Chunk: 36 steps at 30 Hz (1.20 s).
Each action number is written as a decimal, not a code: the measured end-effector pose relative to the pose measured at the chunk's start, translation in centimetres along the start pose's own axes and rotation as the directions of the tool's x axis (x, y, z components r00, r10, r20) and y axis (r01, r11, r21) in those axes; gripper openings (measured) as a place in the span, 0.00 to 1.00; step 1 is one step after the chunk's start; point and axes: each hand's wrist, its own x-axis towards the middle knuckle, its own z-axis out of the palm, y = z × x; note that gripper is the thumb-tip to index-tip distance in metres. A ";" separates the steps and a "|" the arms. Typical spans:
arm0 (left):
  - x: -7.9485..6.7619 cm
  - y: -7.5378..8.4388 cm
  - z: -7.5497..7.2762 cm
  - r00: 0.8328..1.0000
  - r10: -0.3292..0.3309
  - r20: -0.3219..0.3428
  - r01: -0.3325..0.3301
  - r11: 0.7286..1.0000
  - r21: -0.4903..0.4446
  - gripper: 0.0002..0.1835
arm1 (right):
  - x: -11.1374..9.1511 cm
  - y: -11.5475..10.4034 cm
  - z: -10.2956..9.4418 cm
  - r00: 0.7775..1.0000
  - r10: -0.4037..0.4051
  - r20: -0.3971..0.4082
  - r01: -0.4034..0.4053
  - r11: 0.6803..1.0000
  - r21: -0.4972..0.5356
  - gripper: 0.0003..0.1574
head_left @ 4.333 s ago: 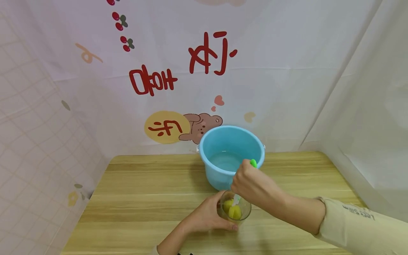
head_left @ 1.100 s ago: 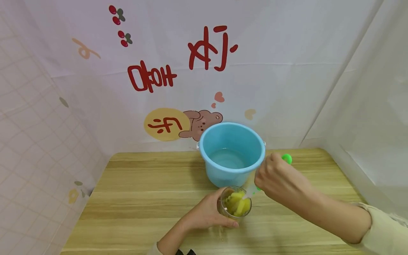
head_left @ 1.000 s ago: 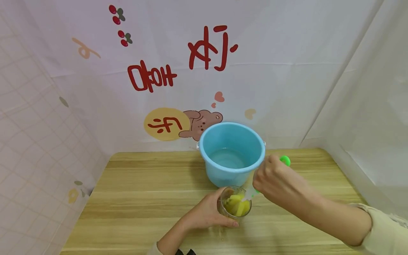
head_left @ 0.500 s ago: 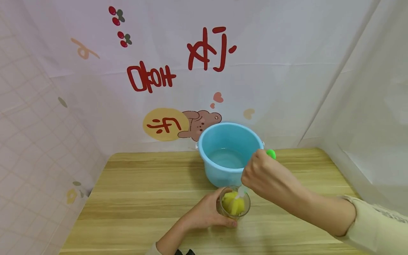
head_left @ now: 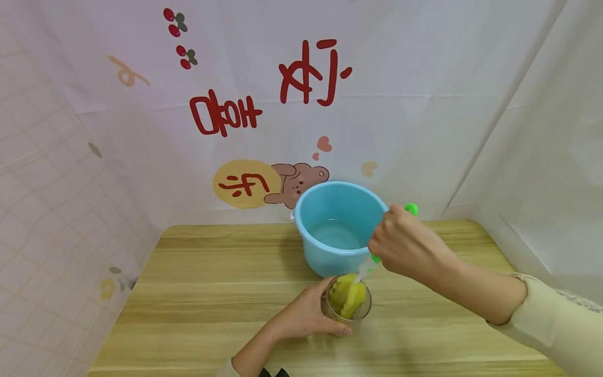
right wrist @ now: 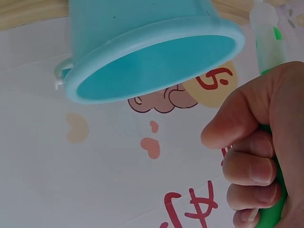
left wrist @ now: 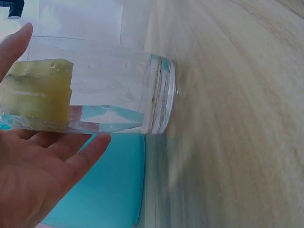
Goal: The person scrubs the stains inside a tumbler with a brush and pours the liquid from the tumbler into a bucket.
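Observation:
My left hand [head_left: 306, 315] holds a clear glass [left wrist: 111, 71] upright on the table, thumb on one side and fingers on the other. Its thick base meets the wood in the left wrist view. Inside sits the yellow sponge head [head_left: 352, 302] of a bottle brush, its top around rim height. The base of the glass lies below the sponge. Curled round the brush's green handle [right wrist: 271, 213] is my right hand [head_left: 405, 241], up and to the right of the glass. The handle's green end [head_left: 411, 209] sticks out behind the fist. The brush slants down leftwards into the glass.
A light blue bucket [head_left: 325, 255] with some water in it stands just behind the glass, near the back wall. Printed white cloth [head_left: 414, 131] hangs behind and at the sides. The wooden tabletop [head_left: 212, 283] shows a few wet spots near the glass.
My right hand has shifted right and up compared with the earliest frame, moving back and forth in between. The sponge head has turned and risen in the glass. My left hand has hardly moved.

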 end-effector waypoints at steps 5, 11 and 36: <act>0.1 0.0 0.1 1.000 -0.006 -0.003 0.006 1.000 0.006 0.49 | -0.8 0.2 0.4 1.000 0.003 0.005 -0.003 1.000 0.031 0.23; 0.1 0.0 0.1 1.000 0.005 -0.008 -0.005 1.000 0.013 0.47 | -1.9 0.2 0.5 0.999 0.019 -0.038 -0.016 0.998 0.066 0.21; 0.0 -0.1 0.1 1.000 -0.010 -0.022 0.011 0.998 0.068 0.45 | -2.5 -0.3 -3.1 0.989 0.016 -0.145 -0.017 1.000 -0.004 0.30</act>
